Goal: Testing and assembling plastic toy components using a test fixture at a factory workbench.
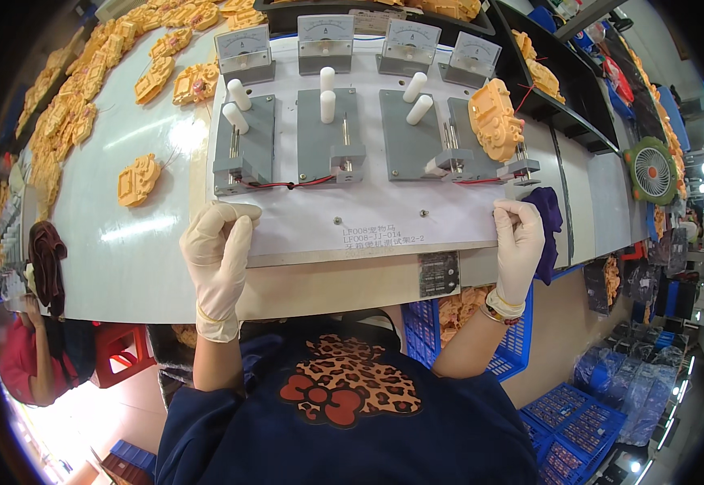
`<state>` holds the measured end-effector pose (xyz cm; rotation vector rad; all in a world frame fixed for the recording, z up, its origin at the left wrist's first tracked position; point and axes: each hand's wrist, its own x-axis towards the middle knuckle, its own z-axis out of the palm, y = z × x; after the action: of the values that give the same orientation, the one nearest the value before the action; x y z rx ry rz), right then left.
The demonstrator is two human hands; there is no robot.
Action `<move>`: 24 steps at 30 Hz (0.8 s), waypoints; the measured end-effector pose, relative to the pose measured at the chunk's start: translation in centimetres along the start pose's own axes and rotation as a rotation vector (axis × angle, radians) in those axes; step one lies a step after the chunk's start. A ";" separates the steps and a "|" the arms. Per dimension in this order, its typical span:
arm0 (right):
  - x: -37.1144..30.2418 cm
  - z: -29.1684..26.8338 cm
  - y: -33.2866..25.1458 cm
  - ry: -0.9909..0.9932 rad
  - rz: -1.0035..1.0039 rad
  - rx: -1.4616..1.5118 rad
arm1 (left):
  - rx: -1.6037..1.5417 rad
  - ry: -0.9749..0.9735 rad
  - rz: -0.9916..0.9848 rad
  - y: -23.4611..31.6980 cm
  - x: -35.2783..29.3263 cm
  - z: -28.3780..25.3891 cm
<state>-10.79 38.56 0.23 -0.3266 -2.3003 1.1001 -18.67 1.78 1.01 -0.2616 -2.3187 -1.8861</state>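
Observation:
My left hand (218, 263), in a white glove, is closed with its fingers curled at the left edge of a white test board (368, 212). At the board's right edge my gloved right hand (518, 250) is also closed, thumb near the forefinger. Whether either hand holds anything small is hidden. Several grey fixtures (257, 137) with white pegs (327, 107) and upright metal pins stand on the board. On the rightmost fixture rests a yellow plastic housing (495, 121), tilted. Behind the fixtures is a row of analog meters (325, 42). Red and black wires (291, 185) run between fixtures.
A single yellow housing (137, 179) lies left of the board; many more are heaped (69, 121) at the far left. A black tray (582, 105) stands at the back right, with a green fan (651, 170) beyond. A purple cloth (547, 234) lies beside my right hand.

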 end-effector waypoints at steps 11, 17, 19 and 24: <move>-0.2 0.3 0.4 0.001 -0.107 -0.135 | 0.028 -0.009 -0.003 0.3 0.1 0.2; -0.7 -0.1 0.7 -0.001 -0.056 0.021 | 0.019 -0.026 0.006 0.6 -0.1 -0.2; -0.4 0.0 -0.7 0.070 -0.060 0.109 | -0.004 -0.032 0.022 2.0 0.2 -0.3; 1.2 0.8 -4.2 0.114 -0.002 0.330 | 0.246 -0.371 0.647 12.0 5.4 2.6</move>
<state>-12.15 35.95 3.54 -0.2496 -1.9780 1.3957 -21.23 6.93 13.13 -1.2420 -2.2403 -1.3012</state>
